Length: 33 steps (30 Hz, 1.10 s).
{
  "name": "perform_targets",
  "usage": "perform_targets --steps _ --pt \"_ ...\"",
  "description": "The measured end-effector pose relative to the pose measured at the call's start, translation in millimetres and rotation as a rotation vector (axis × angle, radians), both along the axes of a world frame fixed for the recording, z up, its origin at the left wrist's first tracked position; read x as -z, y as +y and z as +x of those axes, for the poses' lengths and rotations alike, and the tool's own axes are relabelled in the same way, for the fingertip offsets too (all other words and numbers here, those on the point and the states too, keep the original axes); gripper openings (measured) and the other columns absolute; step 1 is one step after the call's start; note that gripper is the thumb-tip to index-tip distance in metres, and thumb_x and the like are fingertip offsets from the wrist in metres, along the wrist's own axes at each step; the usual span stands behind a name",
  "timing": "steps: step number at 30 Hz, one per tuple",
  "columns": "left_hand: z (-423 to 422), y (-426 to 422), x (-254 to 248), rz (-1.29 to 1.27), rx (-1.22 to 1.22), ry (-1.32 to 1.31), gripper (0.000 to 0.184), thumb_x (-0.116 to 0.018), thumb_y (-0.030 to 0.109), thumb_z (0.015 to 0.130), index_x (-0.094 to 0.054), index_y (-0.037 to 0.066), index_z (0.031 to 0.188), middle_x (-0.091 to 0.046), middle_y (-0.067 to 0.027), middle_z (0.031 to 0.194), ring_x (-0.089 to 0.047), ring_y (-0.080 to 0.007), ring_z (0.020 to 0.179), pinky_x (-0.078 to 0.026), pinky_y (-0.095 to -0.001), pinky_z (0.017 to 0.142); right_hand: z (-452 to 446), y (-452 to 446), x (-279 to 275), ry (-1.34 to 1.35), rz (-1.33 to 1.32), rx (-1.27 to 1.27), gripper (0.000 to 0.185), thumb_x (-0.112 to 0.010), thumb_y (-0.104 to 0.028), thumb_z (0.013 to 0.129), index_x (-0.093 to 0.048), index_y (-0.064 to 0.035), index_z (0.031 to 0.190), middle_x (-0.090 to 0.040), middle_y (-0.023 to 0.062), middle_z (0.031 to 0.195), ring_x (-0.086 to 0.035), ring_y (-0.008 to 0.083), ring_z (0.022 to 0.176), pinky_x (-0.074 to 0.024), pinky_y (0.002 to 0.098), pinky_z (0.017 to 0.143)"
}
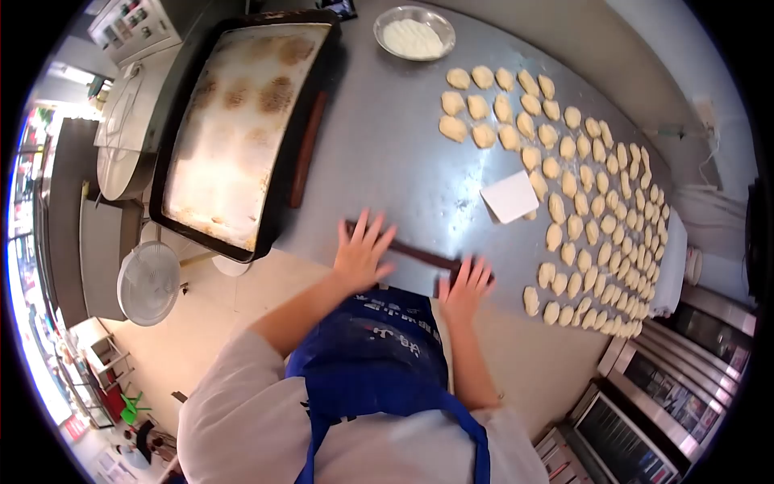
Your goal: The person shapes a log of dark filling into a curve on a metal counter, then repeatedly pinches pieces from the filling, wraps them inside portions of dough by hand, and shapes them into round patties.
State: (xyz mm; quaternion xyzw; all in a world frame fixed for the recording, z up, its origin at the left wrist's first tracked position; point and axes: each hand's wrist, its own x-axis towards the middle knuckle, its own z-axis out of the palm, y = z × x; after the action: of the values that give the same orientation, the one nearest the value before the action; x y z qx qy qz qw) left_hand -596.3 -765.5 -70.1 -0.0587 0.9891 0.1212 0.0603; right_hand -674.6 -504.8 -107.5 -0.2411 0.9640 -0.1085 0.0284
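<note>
A thin dark rolling pin (pixel 423 256) lies slantwise at the front edge of the metal table. My left hand (pixel 363 254) rests over its left end with fingers spread. At the other end my right hand (pixel 468 289) lies across the pin, fingers stretched out and slightly blurred. Dark wood shows between and just beyond both hands. To the right of the pin, a white dough scraper (pixel 509 198) sits beside rows of small pale dough pieces (pixel 568 184). No dough is visible under the pin; my hands hide parts of it.
A large black-rimmed baking tray (pixel 218 145) stands at the left, with a thicker brown rolling pin (pixel 308 149) along its side. At the back is a metal bowl (pixel 414 34) of white flour. A round white fan (pixel 148 282) stands below left; ovens (pixel 629 427) are lower right.
</note>
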Motion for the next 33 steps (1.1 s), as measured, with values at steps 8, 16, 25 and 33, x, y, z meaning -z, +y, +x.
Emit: perform_targets --steps 8,16,25,33 --pt "-73 -38 23 0.011 -0.237 0.202 0.08 -0.058 0.064 0.083 -0.041 0.02 0.148 -0.029 -0.018 0.156 -0.021 -0.0457 0.143 -0.016 -0.0726 0.107 -117 -48 2 0.257 0.153 0.161 0.079 -0.061 -0.042 0.09 -0.029 -0.0074 0.153 -0.017 0.0283 0.158 -0.013 0.0454 0.147 -0.0088 0.066 0.113" --pt "15 -23 48 0.112 -0.095 0.153 0.087 -0.056 0.063 0.086 -0.032 0.012 0.152 -0.019 -0.0141 0.162 -0.008 -0.0338 0.151 -0.009 -0.0679 0.113 -20 14 12 0.191 0.246 -0.032 0.072 -0.049 -0.045 0.097 -0.025 -0.0091 0.155 -0.021 0.022 0.16 -0.021 0.0397 0.147 -0.0158 0.0608 0.114" --pt "13 -14 45 0.073 -0.271 0.331 0.081 -0.054 0.061 0.089 -0.036 0.01 0.149 -0.028 -0.0144 0.158 -0.02 -0.0374 0.146 -0.018 -0.0663 0.11 -75 -24 -18 0.325 0.498 -0.073 0.067 -0.029 -0.053 0.103 -0.018 -0.0143 0.157 -0.015 0.0243 0.161 -0.017 0.0414 0.148 -0.0185 0.0614 0.113" --pt "40 3 35 0.009 -0.319 0.238 0.052 -0.068 0.035 0.085 -0.052 0.013 0.13 -0.05 -0.0111 0.124 -0.047 -0.0287 0.122 -0.031 -0.0577 0.105 -98 68 23 0.186 0.167 -0.551 0.066 -0.051 -0.046 0.095 -0.037 -0.0121 0.15 -0.042 0.0256 0.146 -0.038 0.0446 0.134 -0.0292 0.0577 0.107"
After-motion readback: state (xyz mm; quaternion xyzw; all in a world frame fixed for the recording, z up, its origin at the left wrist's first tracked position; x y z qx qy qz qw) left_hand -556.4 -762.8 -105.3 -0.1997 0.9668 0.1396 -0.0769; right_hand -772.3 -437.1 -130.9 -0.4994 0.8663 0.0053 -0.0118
